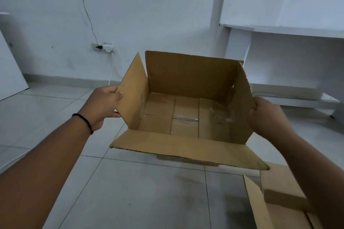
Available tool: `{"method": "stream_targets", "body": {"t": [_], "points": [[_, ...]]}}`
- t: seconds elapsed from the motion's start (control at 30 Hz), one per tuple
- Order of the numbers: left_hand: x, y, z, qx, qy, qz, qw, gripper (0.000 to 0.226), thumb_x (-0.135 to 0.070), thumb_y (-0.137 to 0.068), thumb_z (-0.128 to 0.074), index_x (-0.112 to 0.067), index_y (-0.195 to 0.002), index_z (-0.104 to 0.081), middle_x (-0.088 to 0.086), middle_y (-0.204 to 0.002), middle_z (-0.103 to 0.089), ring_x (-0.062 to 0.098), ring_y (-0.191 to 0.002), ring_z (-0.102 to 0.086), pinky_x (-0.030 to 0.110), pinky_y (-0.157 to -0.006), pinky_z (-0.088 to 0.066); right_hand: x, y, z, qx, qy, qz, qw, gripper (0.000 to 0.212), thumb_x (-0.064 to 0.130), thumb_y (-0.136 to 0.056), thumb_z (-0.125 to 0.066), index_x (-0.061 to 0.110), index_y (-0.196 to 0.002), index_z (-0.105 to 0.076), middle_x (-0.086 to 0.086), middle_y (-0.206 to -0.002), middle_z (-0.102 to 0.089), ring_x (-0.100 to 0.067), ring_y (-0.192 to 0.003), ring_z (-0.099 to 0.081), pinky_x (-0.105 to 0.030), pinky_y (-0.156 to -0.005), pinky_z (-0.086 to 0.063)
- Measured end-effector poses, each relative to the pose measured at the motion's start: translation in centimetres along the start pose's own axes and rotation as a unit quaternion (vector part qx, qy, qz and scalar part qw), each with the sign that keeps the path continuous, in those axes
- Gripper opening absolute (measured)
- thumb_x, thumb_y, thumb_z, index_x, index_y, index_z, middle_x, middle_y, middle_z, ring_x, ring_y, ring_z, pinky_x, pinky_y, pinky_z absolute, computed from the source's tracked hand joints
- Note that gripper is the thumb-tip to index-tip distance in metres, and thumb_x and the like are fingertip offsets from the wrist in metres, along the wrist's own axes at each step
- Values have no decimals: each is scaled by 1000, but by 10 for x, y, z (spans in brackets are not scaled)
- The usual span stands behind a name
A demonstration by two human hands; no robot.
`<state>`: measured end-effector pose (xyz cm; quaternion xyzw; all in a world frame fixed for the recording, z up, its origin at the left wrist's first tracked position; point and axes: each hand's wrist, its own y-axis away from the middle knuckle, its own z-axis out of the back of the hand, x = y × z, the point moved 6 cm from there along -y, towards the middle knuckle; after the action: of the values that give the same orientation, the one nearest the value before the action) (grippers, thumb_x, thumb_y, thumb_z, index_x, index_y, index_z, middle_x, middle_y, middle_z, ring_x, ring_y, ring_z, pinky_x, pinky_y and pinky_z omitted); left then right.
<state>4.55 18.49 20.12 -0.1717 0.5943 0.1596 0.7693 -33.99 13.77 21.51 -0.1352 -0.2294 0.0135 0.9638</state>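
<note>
An open brown cardboard box (188,83) is held up above the tiled floor, its mouth facing me and its four flaps spread. The inside is bare, with strips of clear tape on its bottom. My left hand (101,106) grips the outer edge of the left flap, thumb on the inner face. My right hand (266,115) grips the edge of the right flap, fingers curled round it. The near flap hangs forward and down towards me.
A second open cardboard box (279,201) lies on the floor at the lower right, partly behind my right arm. A white wall with a socket and plugged cable (104,46) stands behind. White shelving (283,29) runs along the right wall. Grey floor tiles (130,191) stretch below.
</note>
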Motion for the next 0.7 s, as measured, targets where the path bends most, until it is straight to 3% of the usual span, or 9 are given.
{"method": "stream_targets", "body": {"t": [0.1,0.2,0.3,0.4,0.53,0.6,0.7], "points": [[-3,-32,-25,-2,2,-9,1000,34,-19,-94,-49,-16,-127,-58,8,-116,-63,25,-102,-62,39,-75,-57,-12,-40,-4,-18,-2,1,1000,27,3,-89,-40,1,-111,-55,-11,-81,-56,-18,-59,-50,-26,-51,-41],[-1,-70,-49,-3,15,-13,1000,32,-18,-95,-49,-17,-125,-58,5,-110,-64,19,-91,-63,36,-72,-58,-23,-80,-17,-29,-6,-1,1000,30,4,-89,-39,1,-116,-53,-12,-85,-56,-14,-59,-48,-23,-48,-36],[4,-113,-72,-5,37,-10,999,30,-17,-94,-50,-18,-123,-59,0,-103,-66,12,-85,-63,26,-60,-60,-32,-121,-33,-36,-13,-3,999,30,4,-89,-38,2,-114,-53,-8,-78,-54,-14,-58,-47,-22,-46,-33],[10,-155,-96,0,37,0,999,29,-17,-94,-50,-18,-122,-60,0,-105,-65,12,-87,-63,23,-58,-59,-40,-163,-49,-28,-20,-13,999,25,4,-89,-38,4,-106,-55,-1,-66,-48,-15,-56,-46,-21,-47,-31],[15,-204,-127,1,26,17,1000,21,-14,-95,-49,-24,-109,-60,-3,-96,-64,12,-84,-62,20,-54,-58,-44,-218,-69,-25,-18,-7,999,30,6,-89,-37,3,-113,-56,-5,-71,-52,-13,-55,-45,-21,-47,-29],[18,-224,-140,-4,17,24,1000,18,-14,-94,-49,-24,-106,-60,-6,-90,-64,10,-79,-61,20,-52,-57,-45,-240,-78,-16,-20,-7,1000,30,7,-91,-37,1,-115,-55,-8,-78,-53,-11,-55,-43,-20,-48,-29],[29,-250,-157,-6,-2,37,999,19,-14,-94,-49,-23,-105,-61,-5,-88,-64,10,-78,-61,27,-57,-58,-48,-268,-93,1,-22,-8,1000,21,8,-93,-37,3,-102,-56,-1,-65,-46,-11,-55,-42,-20,-49,-27]]}}
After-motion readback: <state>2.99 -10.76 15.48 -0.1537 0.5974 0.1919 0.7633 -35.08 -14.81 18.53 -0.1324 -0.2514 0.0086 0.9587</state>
